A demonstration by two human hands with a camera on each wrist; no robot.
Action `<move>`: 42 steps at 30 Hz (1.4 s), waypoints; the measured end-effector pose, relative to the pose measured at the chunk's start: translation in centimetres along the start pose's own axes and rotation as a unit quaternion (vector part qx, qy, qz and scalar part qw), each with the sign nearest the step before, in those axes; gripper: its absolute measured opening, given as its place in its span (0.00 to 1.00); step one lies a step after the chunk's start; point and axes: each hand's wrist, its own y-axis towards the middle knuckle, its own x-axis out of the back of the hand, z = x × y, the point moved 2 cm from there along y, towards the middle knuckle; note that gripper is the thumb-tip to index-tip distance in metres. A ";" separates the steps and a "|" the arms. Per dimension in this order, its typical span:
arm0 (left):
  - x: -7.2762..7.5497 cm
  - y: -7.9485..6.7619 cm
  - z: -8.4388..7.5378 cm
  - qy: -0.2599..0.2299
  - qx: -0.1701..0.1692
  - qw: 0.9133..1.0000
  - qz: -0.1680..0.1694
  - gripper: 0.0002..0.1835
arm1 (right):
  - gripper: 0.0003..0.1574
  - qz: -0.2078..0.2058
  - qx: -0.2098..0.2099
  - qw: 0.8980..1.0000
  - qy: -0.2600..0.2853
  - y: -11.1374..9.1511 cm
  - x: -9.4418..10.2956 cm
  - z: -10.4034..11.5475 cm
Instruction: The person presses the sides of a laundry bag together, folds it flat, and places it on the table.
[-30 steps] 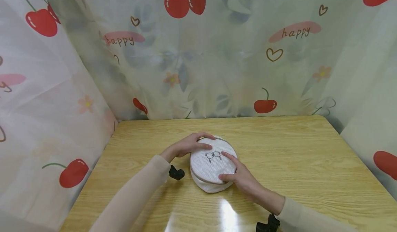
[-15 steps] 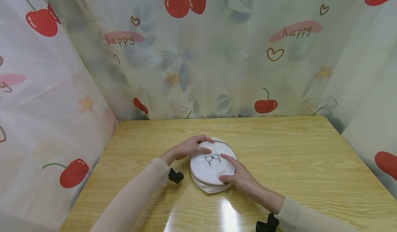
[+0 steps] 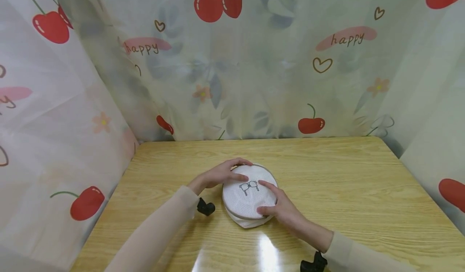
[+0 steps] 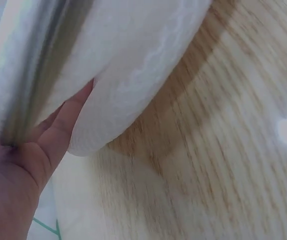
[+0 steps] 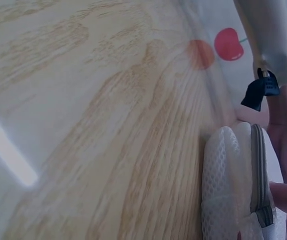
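Both hands hold a round white mesh laundry bag (image 3: 237, 202) printed with a small glasses-like line drawing, near the middle of the table. My left hand (image 3: 219, 172) grips its far left side, thumb on the top face. In the left wrist view, the fingers (image 4: 66, 117) reach under the rim into the soft mesh (image 4: 128, 95). My right hand (image 3: 287, 209) grips the near right side, thumb and a finger spread over the top. A grey zipper (image 5: 258, 170) runs round the edge, its end tab low in the right wrist view. The bag's underside is hidden.
The light wooden table (image 3: 345, 175) extends to both sides, with bright light reflections near its front. A cherry-printed curtain (image 3: 239, 82) stands behind it and along the sides. Black wrist cameras (image 3: 206, 206) hang at both sleeves.
The bag's far edge has dipped slightly, and its top has shifted a little toward the near side. My left hand has lowered with it; both hands keep their hold.
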 end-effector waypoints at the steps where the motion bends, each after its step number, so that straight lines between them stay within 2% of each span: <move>1: 0.0 0.0 0.1 -0.005 0.003 1.000 0.001 0.28 | 0.53 -0.003 0.002 1.000 -0.005 0.0 0.0 -0.1; 12: -0.2 -0.1 0.0 -0.023 0.027 0.999 0.034 0.40 | 0.53 -0.005 -0.013 1.000 -0.004 0.1 0.0 0.0; 17: -0.2 -0.2 0.0 -0.015 0.027 0.999 0.033 0.41 | 0.52 -0.006 -0.004 1.000 -0.005 0.1 -0.1 -0.1; 20: -0.2 -0.4 -0.2 0.003 0.020 0.999 0.031 0.40 | 0.52 -0.002 -0.006 1.000 -0.001 0.1 0.0 0.0; 26: -0.1 -0.8 -0.7 0.069 0.000 0.997 0.017 0.38 | 0.50 0.023 -0.015 1.000 0.004 0.1 0.9 0.7; 29: 0.0 -1.1 -0.8 0.102 -0.006 0.995 0.010 0.37 | 0.49 0.029 -0.016 0.999 -0.023 0.0 1.6 1.3; 31: 0.0 -1.4 -0.9 0.124 -0.008 0.992 0.006 0.37 | 0.47 0.019 -0.009 0.997 -0.068 0.0 2.3 1.6; 33: 0.1 -1.7 -1.0 0.148 -0.011 0.989 -0.001 0.38 | 0.44 0.006 0.013 0.992 -0.128 0.1 3.0 1.9; 35: 0.0 -2.2 -1.2 0.165 -0.015 0.986 -0.008 0.38 | 0.44 -0.001 0.050 0.981 -0.185 0.2 3.5 2.1; 39: -0.2 -3.0 -1.5 0.195 -0.028 0.980 -0.020 0.39 | 0.51 0.010 0.154 0.949 -0.277 0.8 3.9 2.2; 42: -0.7 -3.6 -1.5 0.221 -0.037 0.974 -0.027 0.42 | 0.58 0.041 0.200 0.927 -0.313 1.4 3.9 2.2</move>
